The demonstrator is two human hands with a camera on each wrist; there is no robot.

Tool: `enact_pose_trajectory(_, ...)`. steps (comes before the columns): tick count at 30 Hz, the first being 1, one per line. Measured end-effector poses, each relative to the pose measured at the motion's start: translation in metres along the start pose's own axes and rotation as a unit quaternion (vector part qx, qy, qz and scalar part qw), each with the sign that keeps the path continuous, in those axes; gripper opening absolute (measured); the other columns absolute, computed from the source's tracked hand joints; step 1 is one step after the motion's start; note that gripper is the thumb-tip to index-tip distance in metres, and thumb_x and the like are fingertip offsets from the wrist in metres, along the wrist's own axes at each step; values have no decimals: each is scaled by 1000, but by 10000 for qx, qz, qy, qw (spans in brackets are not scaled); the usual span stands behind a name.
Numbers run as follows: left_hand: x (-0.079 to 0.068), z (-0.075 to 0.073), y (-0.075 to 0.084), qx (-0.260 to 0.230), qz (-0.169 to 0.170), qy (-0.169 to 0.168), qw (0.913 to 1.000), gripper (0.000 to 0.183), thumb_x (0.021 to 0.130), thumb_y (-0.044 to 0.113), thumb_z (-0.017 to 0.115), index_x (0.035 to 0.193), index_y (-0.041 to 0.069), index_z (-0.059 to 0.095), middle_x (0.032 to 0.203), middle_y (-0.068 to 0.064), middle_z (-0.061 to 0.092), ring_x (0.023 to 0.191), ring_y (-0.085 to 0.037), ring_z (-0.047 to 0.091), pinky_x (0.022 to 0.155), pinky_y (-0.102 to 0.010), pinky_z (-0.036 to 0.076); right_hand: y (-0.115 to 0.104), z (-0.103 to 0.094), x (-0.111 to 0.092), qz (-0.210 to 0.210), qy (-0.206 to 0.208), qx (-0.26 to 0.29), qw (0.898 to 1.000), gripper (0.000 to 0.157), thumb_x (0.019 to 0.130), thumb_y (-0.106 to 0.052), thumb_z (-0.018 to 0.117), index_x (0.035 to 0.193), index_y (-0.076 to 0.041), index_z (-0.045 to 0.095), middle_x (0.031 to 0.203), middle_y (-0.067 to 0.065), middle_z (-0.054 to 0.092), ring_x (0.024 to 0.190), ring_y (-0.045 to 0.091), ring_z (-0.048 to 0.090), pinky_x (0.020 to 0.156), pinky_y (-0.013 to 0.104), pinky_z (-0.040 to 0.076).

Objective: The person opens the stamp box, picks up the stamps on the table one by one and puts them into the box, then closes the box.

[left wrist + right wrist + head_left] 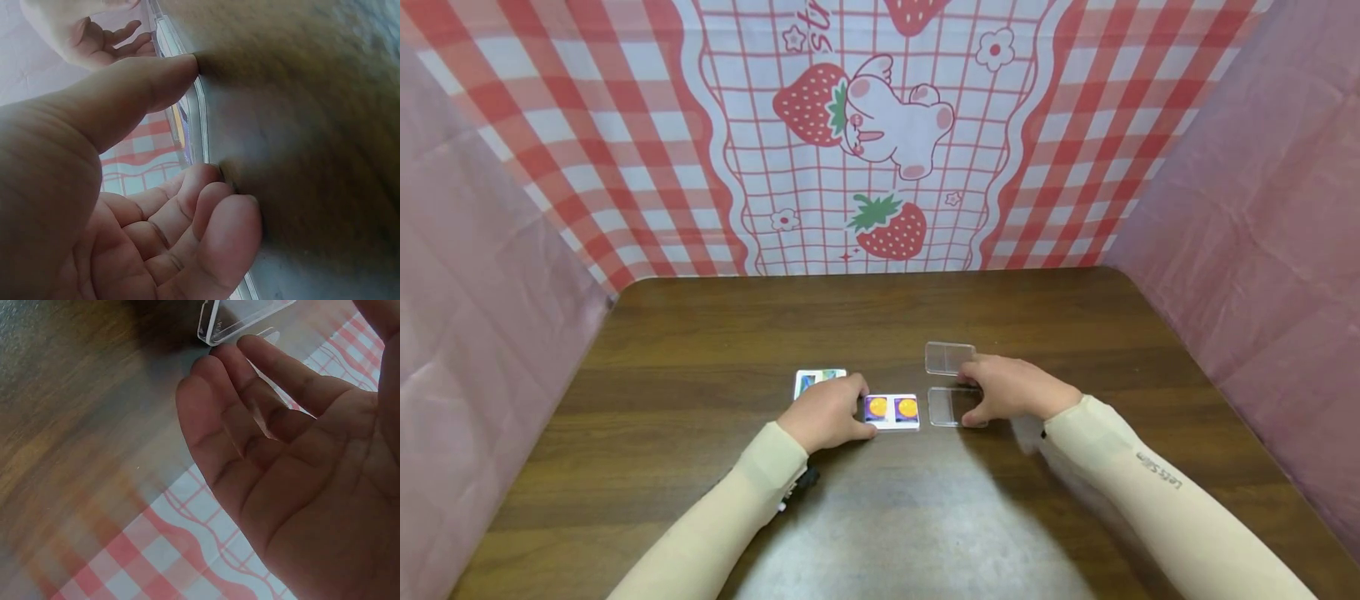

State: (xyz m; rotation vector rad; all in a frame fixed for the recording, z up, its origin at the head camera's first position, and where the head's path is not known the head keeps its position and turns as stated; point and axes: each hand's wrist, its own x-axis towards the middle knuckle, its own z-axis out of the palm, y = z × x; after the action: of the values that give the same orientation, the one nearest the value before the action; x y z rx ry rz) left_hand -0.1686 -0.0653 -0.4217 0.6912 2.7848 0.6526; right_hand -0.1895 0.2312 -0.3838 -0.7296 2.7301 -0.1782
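In the head view my left hand point(827, 412) pinches the left end of a flat card case point(892, 425) with two orange round pictures on white. Its thumb and fingertips lie at opposite edges in the left wrist view. Behind that hand, a second picture card point(805, 375) with blue-green images is partly covered. My right hand point(1011, 387) spreads its thumb and fingers about the right end of a clear plastic piece point(942, 407). The right wrist view shows the fingers loosely extended beside a clear corner point(215, 328); contact is unclear. Another clear plastic piece point(946, 358) lies just behind.
The brown wooden table point(700, 333) carries all the pieces near its middle. A red-and-white strawberry curtain point(865, 167) hangs at its far edge, with pink cloth point(1247, 208) on both sides.
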Motion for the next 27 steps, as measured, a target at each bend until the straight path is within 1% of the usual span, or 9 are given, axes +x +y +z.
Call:
enact_pose_trajectory(6,1,1,-1,0,-32,-21,10000,52,82,39,88,115,6,65,85,2,61,72,-14,54,69,-33,48,-1,2,0,95,-81,2,9999,55,78,-40,89,117,-7,68,108,3,62,95,20,64,85,48,54)
enact_pose_trajectory(13,1,1,-1,-23,-36,-15,10000,53,81,39,88,115,6,65,85,2,61,72,-14,55,69,-33,48,0,5,1,143,-148,35,9998,54,78,-40,90,116,-10,65,107,1,60,94,19,63,83,47,54)
enact_pose_trajectory(20,0,2,-1,26,27,53,10000,51,81,39,88,113,7,65,83,3,60,71,-13,54,68,-32,48,0,7,2,110,-64,-28,9999,49,79,-39,89,113,-12,66,105,0,59,89,17,61,81,45,54)
enact_pose_trajectory(22,0,2,-2,49,50,70,10000,50,81,38,88,113,7,65,82,3,60,71,-13,55,68,-32,48,0,7,2,35,-21,-60,10000,49,78,-39,89,112,-11,67,104,0,60,88,16,60,79,45,55)
enact_pose_trajectory(27,0,2,-2,59,64,81,9999,50,81,38,88,114,7,66,83,3,60,72,-13,55,70,-33,50,1,8,2,49,86,-48,9999,48,80,-40,87,112,-11,67,104,1,60,86,14,59,78,43,54)
